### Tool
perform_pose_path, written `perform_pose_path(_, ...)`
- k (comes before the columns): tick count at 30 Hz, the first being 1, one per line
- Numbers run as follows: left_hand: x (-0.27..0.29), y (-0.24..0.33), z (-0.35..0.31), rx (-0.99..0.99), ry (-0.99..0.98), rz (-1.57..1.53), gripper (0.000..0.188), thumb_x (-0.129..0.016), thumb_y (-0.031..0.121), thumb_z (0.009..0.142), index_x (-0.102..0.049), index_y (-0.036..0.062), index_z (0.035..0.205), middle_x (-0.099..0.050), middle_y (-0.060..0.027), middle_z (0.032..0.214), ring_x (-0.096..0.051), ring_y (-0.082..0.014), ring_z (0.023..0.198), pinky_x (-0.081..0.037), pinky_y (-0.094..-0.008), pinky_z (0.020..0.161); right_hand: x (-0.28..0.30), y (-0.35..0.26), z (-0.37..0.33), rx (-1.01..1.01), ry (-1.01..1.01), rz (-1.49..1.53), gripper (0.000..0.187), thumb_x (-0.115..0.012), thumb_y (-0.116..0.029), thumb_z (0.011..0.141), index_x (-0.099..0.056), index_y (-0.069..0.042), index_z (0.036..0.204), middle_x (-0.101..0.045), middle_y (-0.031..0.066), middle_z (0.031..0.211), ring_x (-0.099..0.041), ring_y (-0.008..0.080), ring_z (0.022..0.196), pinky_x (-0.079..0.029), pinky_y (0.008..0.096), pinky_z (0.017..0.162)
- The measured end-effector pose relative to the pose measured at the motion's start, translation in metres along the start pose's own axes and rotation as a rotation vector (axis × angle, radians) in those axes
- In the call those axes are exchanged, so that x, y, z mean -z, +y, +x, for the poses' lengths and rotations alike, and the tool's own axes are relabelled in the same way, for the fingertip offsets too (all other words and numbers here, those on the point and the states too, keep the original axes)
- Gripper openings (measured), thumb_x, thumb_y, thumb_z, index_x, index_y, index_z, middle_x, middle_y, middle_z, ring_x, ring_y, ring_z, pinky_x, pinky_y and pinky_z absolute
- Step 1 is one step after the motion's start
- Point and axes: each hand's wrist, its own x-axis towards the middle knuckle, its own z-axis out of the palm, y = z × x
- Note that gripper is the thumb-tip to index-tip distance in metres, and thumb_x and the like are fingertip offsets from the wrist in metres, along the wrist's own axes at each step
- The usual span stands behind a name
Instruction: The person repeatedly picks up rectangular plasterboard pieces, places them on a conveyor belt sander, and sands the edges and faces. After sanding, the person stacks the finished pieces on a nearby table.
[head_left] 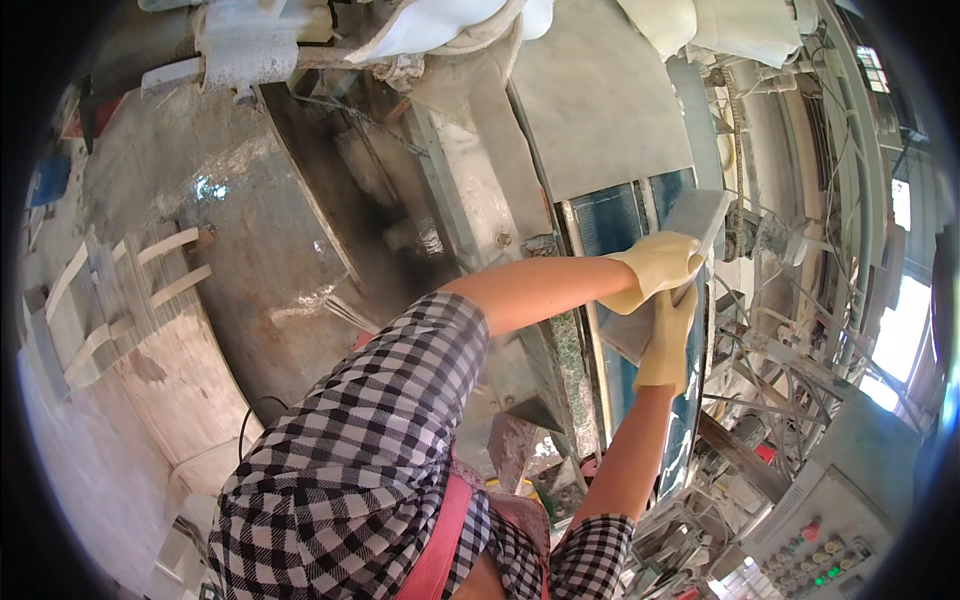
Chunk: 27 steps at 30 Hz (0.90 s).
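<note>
A flat grey slab point(699, 212), like a tile or board, is tilted over a blue surface point(607, 222) framed by metal rails. My left hand point(655, 268), in a pale yellow rubber glove, grips the slab from above near its middle. Just below it, my right hand point(667, 342), gloved the same way, is closed on the slab's nearer part. Gloves and wrists hide much of the slab, and the fingertips are partly out of sight. A large smooth grey sheet point(605, 100) lies on the same line, beyond the slab.
Dusty machine frames and pipes point(790, 230) run along the right. A control panel point(815, 550) with knobs and lit green buttons stands at lower right. At left are a wooden pallet point(125, 300) and a wet, stained floor point(230, 190). White rollers or covers point(450, 25) cross the top.
</note>
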Motion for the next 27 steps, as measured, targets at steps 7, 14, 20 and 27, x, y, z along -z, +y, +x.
perform_pose_path(7, 0.041, -0.053, 0.059, -0.147, 0.2, 1.249, 0.051, -0.059, 0.015, 0.091, -0.051, 0.003, 0.139, -0.05, -0.0198, 0.144, -0.039, -0.0383, 0.14, -0.022, -0.0678, 0.112, -0.017, -0.005, -0.009, -0.102, 0.106, -0.197, 0.071, -0.066, -0.023, 0.093, -0.033, -0.005, 0.154, -0.059, 0.024, 0.132, -0.063, 0.0333, 0.112, -0.051, 0.0405, 0.093)
perform_pose_path(14, 0.041, -0.068, 0.126, 0.315, -0.072, 1.173, 0.105, -0.078, 0.018, 0.078, -0.015, 0.0034, 0.16, -0.011, -0.0268, 0.166, -0.01, -0.053, 0.151, -0.005, -0.0851, 0.106, -0.019, -0.021, -0.02, -0.177, 0.107, -0.085, 0.068, -0.064, -0.022, 0.095, -0.035, -0.007, 0.154, -0.059, 0.0229, 0.131, -0.064, 0.029, 0.107, -0.051, 0.0388, 0.09)
perform_pose_path(20, 0.021, -0.052, 0.114, 0.149, 0.21, 0.944, 0.066, -0.07, 0.005, 0.079, -0.049, -0.0019, 0.14, -0.045, -0.0304, 0.145, -0.044, -0.0533, 0.131, -0.03, -0.0813, 0.093, -0.01, -0.028, -0.024, -0.207, 0.062, -0.059, 0.064, -0.059, -0.026, 0.098, -0.035, -0.006, 0.154, -0.054, 0.0202, 0.139, -0.061, 0.0277, 0.114, -0.05, 0.0387, 0.093)
perform_pose_path(27, 0.073, 0.011, 0.062, -0.201, 0.0, 0.398, 0.008, -0.068, 0.004, 0.071, -0.075, 0.0005, 0.075, -0.071, -0.0222, 0.082, -0.072, -0.0359, 0.078, -0.059, -0.0446, 0.072, -0.002, -0.045, -0.043, -0.169, 0.03, -0.06, 0.068, -0.045, -0.05, 0.104, -0.034, -0.007, 0.155, -0.047, 0.0201, 0.148, -0.052, 0.0327, 0.131, -0.044, 0.0418, 0.106)
